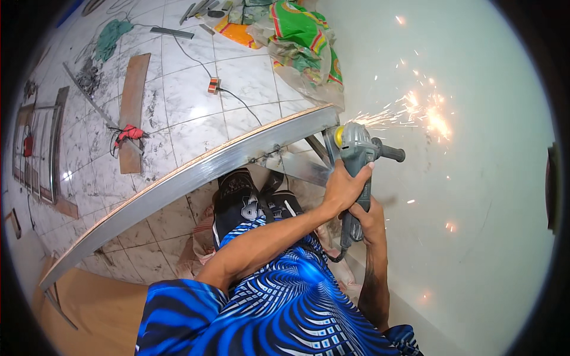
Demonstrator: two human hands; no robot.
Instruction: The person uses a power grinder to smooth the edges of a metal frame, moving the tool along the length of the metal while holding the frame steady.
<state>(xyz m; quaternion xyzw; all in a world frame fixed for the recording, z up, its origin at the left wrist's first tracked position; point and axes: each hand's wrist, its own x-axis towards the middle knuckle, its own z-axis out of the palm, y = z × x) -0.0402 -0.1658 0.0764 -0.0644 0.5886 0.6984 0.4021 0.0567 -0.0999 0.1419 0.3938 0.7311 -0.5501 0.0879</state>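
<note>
An angle grinder [356,145] with a grey body and a yellow disc [339,136] is held against the right end of a long metal-framed workpiece [208,160]. My left hand [344,187] is closed around the grinder's body, behind its head. Lower down, my right hand [371,222] grips the rear of the body, its fingers partly hidden. The black side handle [390,150] sticks out to the right, with no hand on it. Sparks [430,113] fly from the disc toward the wall. A metal brace [303,166] joins the frame below its edge.
A pale wall [475,196] stands close on the right. On the tiled floor [196,136] lie an orange socket box [213,85] with its cord, a wooden plank [134,113], a red power tool [129,134], a green cloth [113,38], plastic sacks [303,35] and metal frames [41,148].
</note>
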